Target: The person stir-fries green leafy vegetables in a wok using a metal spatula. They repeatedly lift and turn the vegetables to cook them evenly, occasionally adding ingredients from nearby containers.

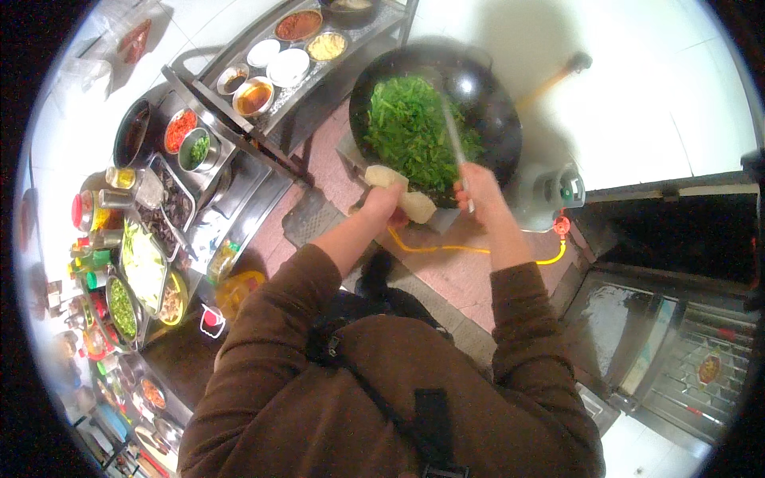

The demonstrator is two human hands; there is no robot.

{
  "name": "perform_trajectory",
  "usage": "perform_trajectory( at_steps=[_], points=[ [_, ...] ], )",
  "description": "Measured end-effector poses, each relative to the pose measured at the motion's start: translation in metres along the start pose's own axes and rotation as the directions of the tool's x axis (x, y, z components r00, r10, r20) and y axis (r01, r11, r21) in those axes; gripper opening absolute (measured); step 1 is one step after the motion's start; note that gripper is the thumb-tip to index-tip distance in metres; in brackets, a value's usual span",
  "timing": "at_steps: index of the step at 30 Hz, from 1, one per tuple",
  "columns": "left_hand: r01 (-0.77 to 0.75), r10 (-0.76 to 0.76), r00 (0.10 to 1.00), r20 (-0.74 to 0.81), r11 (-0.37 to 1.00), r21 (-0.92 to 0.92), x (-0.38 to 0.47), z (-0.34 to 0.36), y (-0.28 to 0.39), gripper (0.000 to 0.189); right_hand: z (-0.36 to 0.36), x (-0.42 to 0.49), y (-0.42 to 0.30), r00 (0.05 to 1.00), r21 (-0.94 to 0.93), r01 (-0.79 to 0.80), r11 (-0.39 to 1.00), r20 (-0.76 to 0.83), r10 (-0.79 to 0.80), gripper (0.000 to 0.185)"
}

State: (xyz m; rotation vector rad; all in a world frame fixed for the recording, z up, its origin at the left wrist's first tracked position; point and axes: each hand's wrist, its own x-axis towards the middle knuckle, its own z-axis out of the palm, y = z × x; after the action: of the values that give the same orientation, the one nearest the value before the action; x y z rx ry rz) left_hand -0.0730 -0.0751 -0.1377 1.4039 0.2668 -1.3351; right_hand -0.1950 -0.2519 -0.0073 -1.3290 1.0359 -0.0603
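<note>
A large black wok (499, 128) holds a heap of chopped leafy greens (406, 128), mostly at its left side. My left hand (385, 206) grips a folded pale cloth (387, 177) at the wok's near rim; whatever handle or rim lies under the cloth is hidden. In my right hand (481, 191) is the handle of a long metal cooking utensil (452, 131), which slants up into the wok. The utensil's far end is blurred among the greens, so its shape cannot be told.
Bowls of seasonings stand on a metal shelf (299, 95) at upper left. Trays of cut vegetables, jars and bottles crowd the counter (251, 185) at left. A gas cylinder (538, 197) with a yellow hose (442, 248) stands right of the wok. A metal-framed cabinet (609, 322) is at right.
</note>
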Motion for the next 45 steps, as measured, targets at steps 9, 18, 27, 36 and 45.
perform_trajectory(
  at_steps=[9, 18, 27, 36, 45],
  points=[
    [-0.042, 0.043, 0.999, 0.012, 0.998, -0.051, 0.007, 0.001, -0.004, 0.042, -0.067, -0.14, 0.128, 0.964, -0.879, 0.11, 0.465, -0.021, -0.267, 0.036],
    [0.029, -0.026, 0.999, 0.029, 0.995, -0.091, -0.008, 0.008, 0.003, 0.044, -0.055, -0.228, -0.024, 0.998, -0.822, -0.062, 0.566, -0.041, 0.05, 0.036],
    [0.008, -0.008, 1.0, 0.009, 1.0, 0.0, -0.016, 0.009, 0.009, 0.038, -0.064, -0.073, 0.066, 0.948, -0.531, 0.036, 0.847, -0.251, -0.198, 0.03],
    [-0.011, 0.012, 0.998, 0.064, 1.0, -0.018, -0.002, 0.002, -0.001, 0.039, -0.038, -0.036, 0.028, 0.942, 0.417, -0.316, 0.852, 0.033, 0.334, 0.025],
    [-0.048, 0.048, 0.999, 0.008, 0.999, -0.015, -0.01, 0.006, 0.004, 0.041, -0.003, -0.029, 0.036, 0.995, -0.283, -0.062, 0.957, 0.056, 0.081, 0.033]
  ],
)
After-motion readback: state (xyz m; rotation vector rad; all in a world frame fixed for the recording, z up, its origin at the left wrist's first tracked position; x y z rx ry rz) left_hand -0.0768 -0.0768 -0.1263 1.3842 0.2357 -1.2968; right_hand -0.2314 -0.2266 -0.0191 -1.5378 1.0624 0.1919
